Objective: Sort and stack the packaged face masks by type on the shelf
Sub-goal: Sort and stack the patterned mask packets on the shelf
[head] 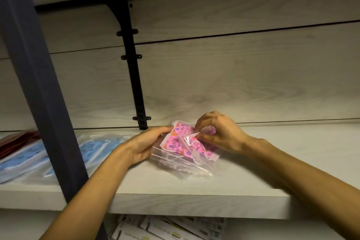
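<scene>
Two bare hands work a stack of pink flowered masks [178, 140] on the pale shelf [194, 191] — the left hand [148, 143] cupped around its near-left edge, the right hand [218, 132] with fingers [200, 122] pinched on the clear wrapper — beside blue masks [97, 148].
</scene>
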Demonstrator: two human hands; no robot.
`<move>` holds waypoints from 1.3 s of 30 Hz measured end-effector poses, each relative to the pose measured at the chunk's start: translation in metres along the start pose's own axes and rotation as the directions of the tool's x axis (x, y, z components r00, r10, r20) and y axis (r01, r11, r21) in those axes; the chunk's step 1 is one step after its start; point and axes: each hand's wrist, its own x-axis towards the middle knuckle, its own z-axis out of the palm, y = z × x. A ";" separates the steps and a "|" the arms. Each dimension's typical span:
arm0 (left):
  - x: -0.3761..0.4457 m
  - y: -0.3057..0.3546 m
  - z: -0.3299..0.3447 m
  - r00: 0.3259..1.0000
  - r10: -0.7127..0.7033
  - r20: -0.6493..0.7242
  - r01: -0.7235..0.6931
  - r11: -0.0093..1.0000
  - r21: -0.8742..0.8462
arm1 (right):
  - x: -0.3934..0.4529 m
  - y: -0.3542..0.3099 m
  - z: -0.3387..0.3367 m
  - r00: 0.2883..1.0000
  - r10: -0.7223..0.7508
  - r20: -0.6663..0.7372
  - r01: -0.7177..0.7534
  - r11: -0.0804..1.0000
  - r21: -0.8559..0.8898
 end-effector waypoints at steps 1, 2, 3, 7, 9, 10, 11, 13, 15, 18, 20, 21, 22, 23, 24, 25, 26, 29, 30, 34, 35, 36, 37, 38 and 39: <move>-0.001 0.001 0.001 0.999 0.003 0.042 -0.002 1.000 -0.018 | 0.000 -0.002 0.004 1.000 -0.022 -0.006 0.022 0.999 0.028; -0.002 0.002 0.001 0.997 0.010 0.076 -0.009 1.000 -0.018 | 0.000 -0.005 0.007 0.999 -0.038 -0.013 0.039 0.998 0.052; -0.003 0.002 0.002 0.995 0.018 0.098 -0.018 1.000 0.004 | 0.001 -0.008 0.009 0.998 -0.050 -0.026 0.052 0.997 0.064; -0.003 0.001 0.003 0.993 0.039 0.112 -0.056 0.987 0.150 | 0.005 -0.015 0.015 0.999 -0.016 -0.038 0.017 1.000 0.024; -0.003 0.000 0.003 0.991 0.049 0.123 -0.071 0.980 0.185 | 0.005 -0.013 0.012 0.999 0.035 0.005 -0.035 0.999 -0.005; -0.003 0.000 0.003 0.991 0.062 0.117 -0.082 0.980 0.179 | 0.005 -0.010 0.009 0.997 0.069 0.022 -0.068 0.997 -0.023; -0.003 0.000 0.003 0.993 0.078 0.088 -0.092 0.982 0.164 | 0.005 -0.006 0.006 0.994 0.110 0.024 -0.109 0.994 -0.032; -0.001 0.001 0.003 0.995 0.102 -0.018 -0.099 0.985 0.140 | 0.004 0.004 -0.004 0.976 0.218 -0.020 -0.219 0.975 -0.026; 0.000 0.001 0.001 0.980 0.120 -0.156 -0.103 0.988 0.113 | 0.003 0.017 -0.014 0.931 0.358 -0.067 -0.360 0.933 -0.015; 0.005 0.003 -0.006 0.898 0.165 -0.408 -0.153 0.986 0.061 | -0.002 0.033 -0.021 0.838 0.545 -0.012 -0.545 0.837 -0.036; 0.005 0.004 -0.012 0.834 0.156 -0.529 -0.163 0.986 0.034 | -0.005 0.035 -0.019 0.791 0.603 0.102 -0.599 0.798 -0.071; 0.003 0.005 -0.013 0.819 0.134 -0.558 -0.155 0.988 0.010 | -0.006 0.032 -0.017 0.767 0.618 0.173 -0.615 0.785 -0.073; 0.002 0.006 -0.014 0.816 0.113 -0.567 -0.143 0.990 -0.008 | -0.007 0.028 -0.014 0.745 0.621 0.241 -0.624 0.778 -0.076; 0.002 0.006 -0.014 0.820 0.100 -0.563 -0.133 0.991 -0.018 | -0.007 0.024 -0.010 0.730 0.618 0.291 -0.622 0.778 -0.091; 0.002 0.006 -0.014 0.825 0.098 -0.557 -0.127 0.992 -0.013 | -0.007 0.022 -0.006 0.726 0.610 0.317 -0.609 0.785 -0.115; 0.002 0.005 -0.012 0.827 0.113 -0.551 -0.127 0.992 0.013 | -0.007 0.022 -0.003 0.730 0.602 0.325 -0.591 0.794 -0.142; 0.003 0.005 -0.010 0.827 0.139 -0.545 -0.131 0.990 0.053 | -0.007 0.022 -0.002 0.736 0.596 0.321 -0.578 0.800 -0.159; 0.004 0.003 -0.008 0.828 0.189 -0.528 -0.147 0.982 0.120 | -0.005 0.026 -0.003 0.745 0.594 0.305 -0.601 0.795 -0.082; 0.005 0.002 -0.009 0.824 0.194 -0.532 -0.152 0.981 0.122 | -0.004 0.027 -0.004 0.750 0.592 0.296 -0.609 0.792 -0.042; 0.005 0.003 -0.013 0.783 0.231 -0.578 -0.184 0.973 0.140 | -0.001 0.031 -0.004 0.773 0.602 0.199 -0.627 0.772 0.103; 0.005 0.003 -0.014 0.775 0.236 -0.586 -0.188 0.972 0.143 | 0.000 0.033 -0.005 0.759 0.625 0.183 -0.651 0.736 0.186; 0.005 0.003 -0.015 0.772 0.236 -0.590 -0.187 0.972 0.145 | 0.000 0.034 -0.007 0.739 0.649 0.180 -0.671 0.685 0.285; 0.006 0.003 -0.015 0.773 0.235 -0.589 -0.187 0.972 0.143 | 0.000 0.035 -0.010 0.721 0.668 0.184 -0.680 0.631 0.374; 0.006 0.003 -0.015 0.779 0.231 -0.584 -0.184 0.973 0.139 | 0.000 0.037 -0.013 0.710 0.682 0.179 -0.678 0.591 0.436; 0.006 0.003 -0.015 0.783 0.226 -0.579 -0.182 0.974 0.135 | -0.001 0.039 -0.015 0.706 0.689 0.165 -0.669 0.572 0.475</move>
